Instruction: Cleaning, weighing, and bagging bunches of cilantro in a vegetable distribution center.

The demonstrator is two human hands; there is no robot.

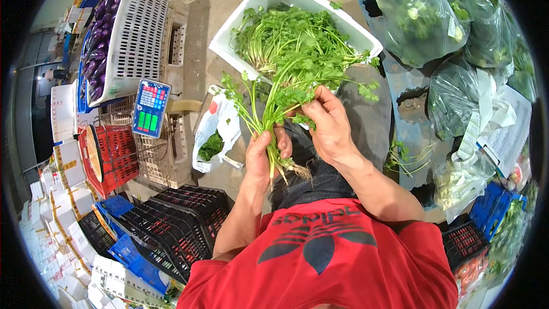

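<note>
A bunch of fresh green coriander [273, 115] with pale roots is upright in front of me, leaves up and roots hanging down. My left hand [265, 154] is closed round its lower stems, just above the roots. With bent fingers, my right hand [326, 126] pinches leafy stems at the bunch's right side. Beyond both hands stands a white foam box [229, 40] heaped with more loose coriander [291, 40]. Between the right fingertips, the exact leaf or stem is partly hidden.
A white plastic bag [223, 120] with greens lies left of my hands. Further left are a blue scale keypad [151, 109], a white crate [138, 37] of eggplants, a red basket [114, 151] and black crates [189, 212]. Bagged vegetables [426, 17] and a clipboard [509, 131] are at right.
</note>
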